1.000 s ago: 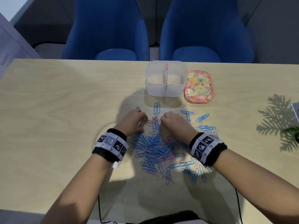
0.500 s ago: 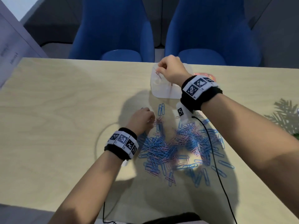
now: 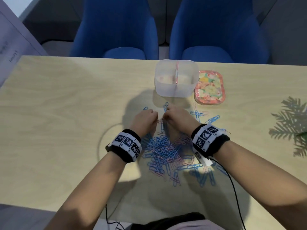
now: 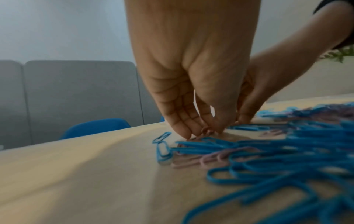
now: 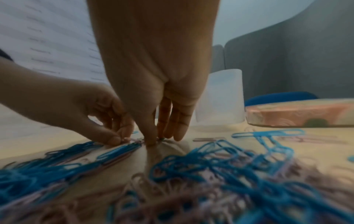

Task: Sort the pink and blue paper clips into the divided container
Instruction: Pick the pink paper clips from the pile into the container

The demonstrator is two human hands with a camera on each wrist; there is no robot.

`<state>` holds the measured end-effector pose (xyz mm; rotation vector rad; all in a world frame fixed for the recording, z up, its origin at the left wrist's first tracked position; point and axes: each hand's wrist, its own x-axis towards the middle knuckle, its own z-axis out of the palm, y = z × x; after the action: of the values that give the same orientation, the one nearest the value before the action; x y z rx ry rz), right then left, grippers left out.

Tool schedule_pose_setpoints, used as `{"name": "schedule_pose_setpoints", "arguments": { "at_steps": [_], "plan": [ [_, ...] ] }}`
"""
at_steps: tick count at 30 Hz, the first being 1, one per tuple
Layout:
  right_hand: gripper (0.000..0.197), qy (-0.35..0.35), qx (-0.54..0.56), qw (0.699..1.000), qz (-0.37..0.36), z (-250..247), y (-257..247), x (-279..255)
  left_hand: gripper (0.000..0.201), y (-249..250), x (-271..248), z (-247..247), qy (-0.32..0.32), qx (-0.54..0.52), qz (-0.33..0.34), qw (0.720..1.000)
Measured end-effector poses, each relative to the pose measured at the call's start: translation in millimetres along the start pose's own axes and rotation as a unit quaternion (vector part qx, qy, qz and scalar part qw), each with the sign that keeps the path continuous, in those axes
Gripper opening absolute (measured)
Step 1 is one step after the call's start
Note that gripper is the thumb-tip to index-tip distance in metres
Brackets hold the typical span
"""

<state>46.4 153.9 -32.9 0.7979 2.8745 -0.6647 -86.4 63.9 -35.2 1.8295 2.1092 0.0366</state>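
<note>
A heap of blue and pink paper clips (image 3: 166, 150) lies on the wooden table in front of me. The clear divided container (image 3: 176, 78) stands beyond it, with a pink divider and some pink showing in its left half. My left hand (image 3: 146, 118) and right hand (image 3: 176, 118) meet fingertip to fingertip at the heap's far edge. The left hand (image 4: 206, 130) pinches a pink clip (image 4: 207, 131) between thumb and fingers against the table. The right hand (image 5: 156, 139) has thumb and forefinger closed on the same small cluster of pink clips (image 5: 134, 139).
A flowery pink lid (image 3: 209, 87) lies just right of the container. Loose blue clips (image 3: 212, 119) are scattered right of my hands. Two blue chairs (image 3: 116, 30) stand behind the table's far edge. A plant's shadow (image 3: 289, 125) falls at the right edge.
My right hand went up to the container's left half half a second ago and has come back down to the heap beside the left hand. The left hand has stayed in place.
</note>
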Motion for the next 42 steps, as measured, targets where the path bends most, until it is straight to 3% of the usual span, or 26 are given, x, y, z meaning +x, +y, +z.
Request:
{"name": "schedule_pose_setpoints", "arguments": {
  "at_steps": [6, 9, 13, 17, 22, 25, 28, 32, 35, 39, 42],
  "plan": [
    [0.016, 0.016, 0.045, 0.996, 0.079, 2.8, 7.9, -18.1, 0.016, 4.9, 3.8, 6.1, 0.002, 0.071, -0.017, 0.997],
    [0.012, 0.023, 0.101, 0.988, 0.11, 7.5, 14.2, -29.5, 0.015, 4.2, 4.1, -1.2, 0.007, 0.018, -0.021, 1.0],
    [0.009, 0.105, 0.22, 0.957, 0.158, -3.5, 25.3, -42.3, 0.01, 4.7, 12.2, -33.2, 0.138, -0.114, -0.023, 0.984],
    [0.016, 0.164, 0.276, 0.933, 0.162, -21.6, 31.1, -42.4, 0.016, 8.2, 48.1, -77.4, 0.266, -0.126, -0.028, 0.955],
    [0.015, 0.212, 0.288, 0.923, 0.143, -55.3, 23.3, -22.5, 0.029, 5.7, 86.4, -93.1, 0.176, -0.108, -0.045, 0.977],
    [0.016, 0.262, 0.265, 0.92, 0.123, -73.4, 19.6, 4.0, 0.027, 0.7, 79.7, -83.7, 0.224, -0.11, -0.023, 0.968],
    [0.02, 0.252, 0.258, 0.924, 0.124, -84.4, 16.4, 36.0, 0.02, -4.9, 49.4, -67.5, 0.287, -0.14, -0.05, 0.946],
    [0.031, 0.236, 0.209, 0.939, 0.14, -86.0, 8.3, 51.1, 0.016, -18.9, 6.2, -38.7, 0.195, -0.148, -0.09, 0.965],
    [0.021, 0.251, 0.166, 0.947, 0.109, -66.1, -7.5, 37.5, 0.015, -22.7, -13.1, -16.1, 0.132, -0.147, -0.112, 0.974],
    [0.02, 0.07, 0.1, 0.981, 0.148, -15.0, -22.2, 9.9, 0.02, -16.7, -16.6, 1.5, 0.083, -0.128, -0.105, 0.983],
    [0.026, 0.023, 0.045, 0.984, 0.174, 10.4, -24.8, 2.7, 0.017, -13.3, -13.7, 6.4, 0.061, -0.095, -0.103, 0.988]
  ]
}}
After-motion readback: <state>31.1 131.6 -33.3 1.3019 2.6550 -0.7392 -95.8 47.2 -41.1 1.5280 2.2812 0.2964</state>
